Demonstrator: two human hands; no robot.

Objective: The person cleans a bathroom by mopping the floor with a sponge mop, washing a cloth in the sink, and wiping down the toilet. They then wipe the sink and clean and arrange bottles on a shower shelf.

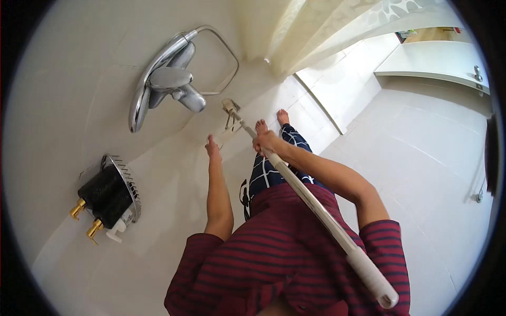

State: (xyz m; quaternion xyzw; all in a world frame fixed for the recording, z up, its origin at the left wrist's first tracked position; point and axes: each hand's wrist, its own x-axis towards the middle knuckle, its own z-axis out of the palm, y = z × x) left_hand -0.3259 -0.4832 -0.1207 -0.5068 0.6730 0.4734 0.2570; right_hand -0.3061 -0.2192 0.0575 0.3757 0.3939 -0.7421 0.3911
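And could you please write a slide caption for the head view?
Right-hand grip on a long pole, with chrome shower mixer and pale curtain in view.

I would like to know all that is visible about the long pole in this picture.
The long pole is straight and pale, with a shiny, metal-looking shaft. A whitish, plastic-looking grip with a hole covers its near end; a pale collar sits partway along. The far end carries a small whitish fitting, its details unclear. It slants across the view in front of the striped shirt. The right hand grips it below the fitting.
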